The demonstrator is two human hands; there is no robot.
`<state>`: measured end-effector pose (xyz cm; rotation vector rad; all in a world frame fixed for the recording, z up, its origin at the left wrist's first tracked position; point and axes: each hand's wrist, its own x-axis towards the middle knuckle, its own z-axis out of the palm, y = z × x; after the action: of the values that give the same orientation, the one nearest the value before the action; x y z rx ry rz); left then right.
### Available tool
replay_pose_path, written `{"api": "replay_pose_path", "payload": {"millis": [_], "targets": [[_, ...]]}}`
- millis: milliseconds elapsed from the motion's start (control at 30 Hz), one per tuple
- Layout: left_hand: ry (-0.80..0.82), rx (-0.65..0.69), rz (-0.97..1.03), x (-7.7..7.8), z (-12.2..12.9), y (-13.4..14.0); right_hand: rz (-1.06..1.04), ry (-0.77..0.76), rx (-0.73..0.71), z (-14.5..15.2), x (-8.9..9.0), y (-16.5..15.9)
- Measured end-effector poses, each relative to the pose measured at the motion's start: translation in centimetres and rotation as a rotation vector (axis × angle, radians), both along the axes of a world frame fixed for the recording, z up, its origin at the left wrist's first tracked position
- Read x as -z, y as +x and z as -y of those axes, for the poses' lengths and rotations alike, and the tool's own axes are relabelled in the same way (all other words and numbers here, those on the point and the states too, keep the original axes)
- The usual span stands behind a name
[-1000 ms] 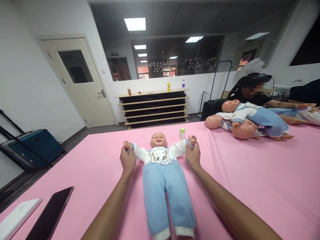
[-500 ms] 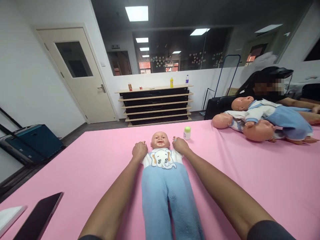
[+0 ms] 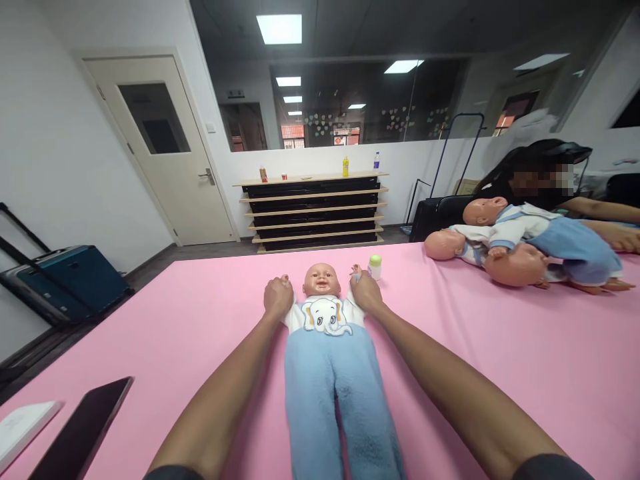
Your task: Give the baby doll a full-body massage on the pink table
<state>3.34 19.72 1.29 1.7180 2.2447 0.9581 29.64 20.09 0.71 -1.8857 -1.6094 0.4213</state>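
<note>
A baby doll (image 3: 330, 353) in blue trousers and a white top with an elephant face lies on its back on the pink table cover (image 3: 200, 287), its head away from me. My left hand (image 3: 279, 297) is closed around the doll's arm on the left, and the doll's small hand pokes out above my fingers. Around the other arm my right hand (image 3: 365, 292) is wrapped, with the doll's spread fingers showing past it. Both doll arms are raised beside its head. Just behind my right hand stands a small white bottle with a green cap (image 3: 375, 267).
More dolls (image 3: 530, 240) lie piled at the right, near a person in black (image 3: 525, 173). A dark phone (image 3: 83, 427) and a white box (image 3: 25, 430) lie at the near left. Beyond the table are a shelf rack (image 3: 313, 210) and a teal suitcase (image 3: 67, 283).
My right hand has shifted slightly right with the doll's arm, closer to the bottle, and more of the doll's hand shows. My left hand stays on the other arm.
</note>
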Motion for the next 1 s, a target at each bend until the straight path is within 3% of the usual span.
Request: {"api": "replay_pose_path", "payload": {"millis": [133, 233, 333, 500, 633, 767, 867, 1000], "targets": [[0.126, 0.017, 0.066, -3.0, 3.4, -2.2, -0.095, 0.208, 0.0, 4.2, -1.9, 2.8], [0.248, 0.092, 0.124, -3.8, 8.0, -3.8, -0.203, 0.324, -0.032, 8.4, -2.3, 5.5], [0.229, 0.138, 0.074, -2.8, 13.2, -4.6, -0.209, 0.302, -0.068, 12.7, -1.4, 7.6], [0.131, 0.259, -0.048, 1.6, 18.8, -4.5, -0.106, 0.122, -0.088, 17.4, 2.0, 8.6], [0.026, 0.263, -0.061, 4.0, 20.3, -3.8, 0.002, 0.142, -0.138, 18.5, 4.4, 8.0], [0.007, 0.231, -0.043, 4.1, 20.7, -3.6, 0.024, 0.162, -0.141, 18.8, 4.8, 7.9], [0.068, 0.192, -0.035, 2.9, 20.3, -4.0, -0.03, 0.191, -0.107, 18.6, 3.2, 8.2], [0.196, 0.122, -0.008, -0.7, 18.0, -4.6, -0.122, 0.308, -0.04, 16.0, -1.3, 8.2]]}}
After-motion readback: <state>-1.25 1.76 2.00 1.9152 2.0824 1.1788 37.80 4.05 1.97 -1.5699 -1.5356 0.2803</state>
